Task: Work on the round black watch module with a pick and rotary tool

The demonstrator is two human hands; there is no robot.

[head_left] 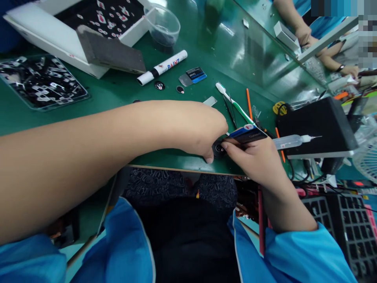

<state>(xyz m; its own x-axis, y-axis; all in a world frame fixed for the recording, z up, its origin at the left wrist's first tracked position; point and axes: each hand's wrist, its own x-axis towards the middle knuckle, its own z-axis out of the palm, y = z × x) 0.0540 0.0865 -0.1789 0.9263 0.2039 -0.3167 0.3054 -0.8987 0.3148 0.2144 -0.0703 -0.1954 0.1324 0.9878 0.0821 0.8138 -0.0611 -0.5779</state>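
Note:
Near the table's front edge, my left hand (207, 131) bends over a small round black part (218, 148), its thumb beside it. Most of its fingers are hidden behind the hand, but they press around the part. From the right, my right hand (256, 155) touches the same part with its thumb and pinches a blue and black card (247, 134). Beyond the hands lie a green and white toothbrush (235, 104) and dark tweezers (230, 112). Two small round black parts (159, 85) (180, 90) rest near a white paint marker (163, 67).
A tray of small parts (44, 84), a white box (67, 51) and a clear cup (163, 27) stand at the left and back. To the right are a syringe (290, 142) and a black device (315, 125). Another person's hand (303, 33) is across the table.

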